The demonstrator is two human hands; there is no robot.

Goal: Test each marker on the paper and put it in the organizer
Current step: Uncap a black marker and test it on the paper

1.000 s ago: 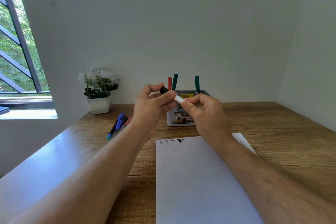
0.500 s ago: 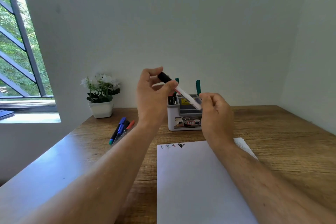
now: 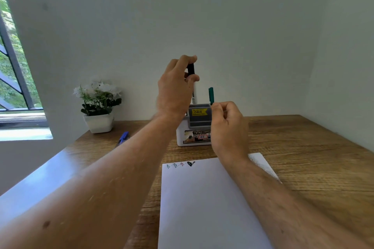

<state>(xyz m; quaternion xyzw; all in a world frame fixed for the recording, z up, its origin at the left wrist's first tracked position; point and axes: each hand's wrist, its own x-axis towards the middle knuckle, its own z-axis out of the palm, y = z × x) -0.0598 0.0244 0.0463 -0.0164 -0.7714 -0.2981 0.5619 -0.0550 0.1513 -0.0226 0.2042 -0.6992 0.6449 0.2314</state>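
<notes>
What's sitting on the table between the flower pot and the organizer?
In the head view, a blue marker lies between the flower pot and organizer, partly hidden by the left forearm.

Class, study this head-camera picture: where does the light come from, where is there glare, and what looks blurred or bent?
Head view: daylight enters from the window on the left; pale glare washes the table's near-left edge; the left hand holding the black-capped marker is slightly motion-blurred; wide-angle distortion stretches both forearms and bends the wall corners.
</notes>
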